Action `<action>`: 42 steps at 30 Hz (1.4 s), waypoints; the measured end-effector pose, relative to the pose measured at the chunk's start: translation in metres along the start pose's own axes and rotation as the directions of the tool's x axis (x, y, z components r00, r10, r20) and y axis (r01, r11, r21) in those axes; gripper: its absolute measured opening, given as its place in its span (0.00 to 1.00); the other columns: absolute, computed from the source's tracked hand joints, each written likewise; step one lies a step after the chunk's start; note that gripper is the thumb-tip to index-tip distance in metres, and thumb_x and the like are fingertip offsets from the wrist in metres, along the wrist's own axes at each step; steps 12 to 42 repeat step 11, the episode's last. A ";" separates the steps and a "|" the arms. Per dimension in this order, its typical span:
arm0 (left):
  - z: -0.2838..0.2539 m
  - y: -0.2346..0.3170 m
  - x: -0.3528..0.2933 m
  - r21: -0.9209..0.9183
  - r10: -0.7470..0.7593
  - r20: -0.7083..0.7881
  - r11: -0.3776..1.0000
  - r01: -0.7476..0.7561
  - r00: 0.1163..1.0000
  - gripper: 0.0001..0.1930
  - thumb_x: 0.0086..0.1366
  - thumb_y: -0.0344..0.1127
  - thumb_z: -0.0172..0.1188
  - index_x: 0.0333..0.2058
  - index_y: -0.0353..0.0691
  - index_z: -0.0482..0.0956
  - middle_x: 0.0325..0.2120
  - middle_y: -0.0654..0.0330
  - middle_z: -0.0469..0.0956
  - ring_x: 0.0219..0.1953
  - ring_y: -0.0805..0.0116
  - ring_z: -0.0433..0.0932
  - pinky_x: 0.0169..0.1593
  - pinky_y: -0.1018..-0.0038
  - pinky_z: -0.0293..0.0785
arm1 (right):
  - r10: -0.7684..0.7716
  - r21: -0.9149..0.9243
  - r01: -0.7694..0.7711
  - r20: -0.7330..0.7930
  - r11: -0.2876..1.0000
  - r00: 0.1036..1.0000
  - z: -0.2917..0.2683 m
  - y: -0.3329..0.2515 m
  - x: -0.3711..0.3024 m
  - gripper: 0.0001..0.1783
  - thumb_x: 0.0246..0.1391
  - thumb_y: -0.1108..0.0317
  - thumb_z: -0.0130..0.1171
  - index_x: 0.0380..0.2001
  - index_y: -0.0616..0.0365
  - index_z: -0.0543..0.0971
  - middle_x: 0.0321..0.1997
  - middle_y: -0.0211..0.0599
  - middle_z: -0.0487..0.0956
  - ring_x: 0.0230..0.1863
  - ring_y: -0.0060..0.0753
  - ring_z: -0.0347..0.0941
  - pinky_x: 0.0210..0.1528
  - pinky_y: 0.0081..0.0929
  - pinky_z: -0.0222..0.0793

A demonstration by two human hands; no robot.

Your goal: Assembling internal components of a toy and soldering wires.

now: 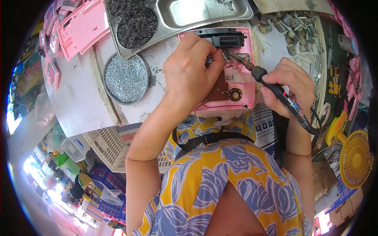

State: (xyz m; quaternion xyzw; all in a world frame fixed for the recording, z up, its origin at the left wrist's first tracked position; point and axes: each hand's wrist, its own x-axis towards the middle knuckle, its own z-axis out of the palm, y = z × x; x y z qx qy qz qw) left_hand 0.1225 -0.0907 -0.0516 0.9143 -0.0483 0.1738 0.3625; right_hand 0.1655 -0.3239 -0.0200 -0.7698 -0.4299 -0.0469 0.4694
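Observation:
My right hand (293, 84) is closed round the black handle of a soldering iron (281, 96). The iron's tip points up and left to the upper part of a pink plastic housing (248, 90), close to the fingertips of my left hand (189, 69). Thumb and fingers of that left hand are pinched together over the housing; what they hold is hidden behind them. In the housing lie a black, bar-shaped part (228, 40) along the far side, a brown circuit board (214, 93), a round black-and-gold component (235, 94) and thin wires.
Left of the housing stands a round dish (148, 80) full of small silvery screws (125, 78). A metal tray (189, 11) with dark springs (136, 31) lies beyond it. Small motors (293, 33) are heaped far right, pink panels (84, 29) far left. A yellow fan (355, 157) is at right.

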 end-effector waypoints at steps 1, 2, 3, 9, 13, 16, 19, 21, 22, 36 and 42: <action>0.000 0.001 0.000 0.000 -0.009 0.002 1.000 0.009 1.000 0.06 0.53 0.27 0.70 0.24 0.38 0.79 0.23 0.59 0.73 0.23 0.62 0.73 0.26 0.70 0.68 | -0.003 -0.001 0.003 -0.002 1.000 1.000 0.000 0.000 0.000 0.15 0.40 0.77 0.72 0.34 0.58 0.80 0.24 0.34 0.79 0.20 0.34 0.69 0.22 0.27 0.63; 0.000 0.001 0.000 0.000 -0.019 0.003 1.000 0.019 1.000 0.07 0.53 0.27 0.70 0.24 0.38 0.79 0.23 0.59 0.73 0.23 0.62 0.73 0.26 0.70 0.68 | -0.006 -0.002 0.006 0.002 1.000 1.000 -0.001 0.000 0.000 0.15 0.40 0.77 0.72 0.34 0.59 0.80 0.24 0.34 0.79 0.20 0.34 0.69 0.22 0.27 0.63; 0.000 0.001 -0.001 0.012 -0.014 0.005 1.000 0.014 1.000 0.07 0.53 0.28 0.70 0.24 0.39 0.79 0.24 0.59 0.73 0.23 0.60 0.75 0.26 0.67 0.70 | -0.009 -0.003 0.009 0.006 1.000 1.000 -0.002 -0.001 0.000 0.15 0.39 0.77 0.72 0.34 0.59 0.80 0.24 0.34 0.79 0.20 0.34 0.68 0.22 0.27 0.63; 0.001 0.000 -0.002 0.037 -0.016 0.006 0.999 0.016 1.000 0.08 0.54 0.32 0.70 0.25 0.42 0.78 0.27 0.59 0.74 0.25 0.56 0.77 0.26 0.63 0.72 | 0.013 0.029 -0.012 -0.020 1.000 1.000 -0.012 -0.009 -0.007 0.15 0.41 0.77 0.71 0.35 0.60 0.81 0.24 0.34 0.79 0.20 0.33 0.69 0.22 0.27 0.62; 0.001 -0.001 -0.003 0.036 -0.026 0.010 0.999 0.026 1.000 0.08 0.54 0.32 0.71 0.25 0.42 0.78 0.27 0.59 0.74 0.25 0.56 0.77 0.26 0.63 0.73 | 0.025 0.033 -0.024 -0.033 0.999 0.999 -0.014 -0.011 -0.010 0.14 0.41 0.77 0.70 0.35 0.60 0.81 0.24 0.34 0.79 0.20 0.32 0.69 0.22 0.26 0.62; 0.001 -0.001 -0.003 0.036 -0.026 0.010 0.999 0.026 1.000 0.08 0.54 0.32 0.71 0.25 0.42 0.78 0.27 0.59 0.74 0.25 0.56 0.77 0.26 0.63 0.73 | 0.025 0.033 -0.024 -0.033 0.999 0.999 -0.014 -0.011 -0.010 0.14 0.41 0.77 0.70 0.35 0.60 0.81 0.24 0.34 0.79 0.20 0.32 0.69 0.22 0.26 0.62; 0.001 -0.001 -0.003 0.036 -0.026 0.010 0.999 0.026 1.000 0.08 0.54 0.32 0.71 0.25 0.42 0.78 0.27 0.59 0.74 0.25 0.56 0.77 0.26 0.63 0.73 | 0.025 0.033 -0.024 -0.033 0.999 0.999 -0.014 -0.011 -0.010 0.14 0.41 0.77 0.70 0.35 0.60 0.81 0.24 0.34 0.79 0.20 0.32 0.69 0.22 0.26 0.62; 0.001 -0.001 -0.003 0.036 -0.026 0.010 0.999 0.026 1.000 0.08 0.54 0.32 0.71 0.25 0.42 0.78 0.27 0.59 0.74 0.25 0.56 0.77 0.26 0.63 0.73 | 0.025 0.033 -0.024 -0.033 0.999 0.999 -0.014 -0.011 -0.010 0.14 0.41 0.77 0.70 0.35 0.60 0.81 0.24 0.34 0.79 0.20 0.32 0.69 0.22 0.26 0.62; 0.001 -0.001 -0.003 0.036 -0.026 0.010 0.999 0.026 1.000 0.08 0.54 0.32 0.71 0.25 0.42 0.78 0.27 0.59 0.74 0.25 0.56 0.77 0.26 0.63 0.73 | 0.025 0.033 -0.024 -0.033 0.999 0.999 -0.014 -0.011 -0.010 0.14 0.41 0.77 0.70 0.35 0.60 0.81 0.24 0.34 0.79 0.20 0.32 0.69 0.22 0.26 0.62; 0.001 -0.001 -0.003 0.036 -0.026 0.010 0.999 0.026 1.000 0.08 0.54 0.32 0.71 0.25 0.42 0.78 0.27 0.59 0.74 0.25 0.56 0.77 0.26 0.63 0.73 | 0.025 0.033 -0.024 -0.033 0.999 0.999 -0.014 -0.011 -0.010 0.14 0.41 0.77 0.70 0.35 0.60 0.81 0.24 0.34 0.79 0.20 0.32 0.69 0.22 0.26 0.62; 0.001 -0.001 -0.003 0.036 -0.026 0.010 0.999 0.026 1.000 0.08 0.54 0.32 0.71 0.25 0.42 0.78 0.27 0.59 0.74 0.25 0.56 0.77 0.26 0.63 0.73 | 0.025 0.033 -0.024 -0.033 0.999 0.999 -0.014 -0.011 -0.010 0.14 0.41 0.77 0.70 0.35 0.60 0.81 0.24 0.34 0.79 0.20 0.32 0.69 0.22 0.26 0.62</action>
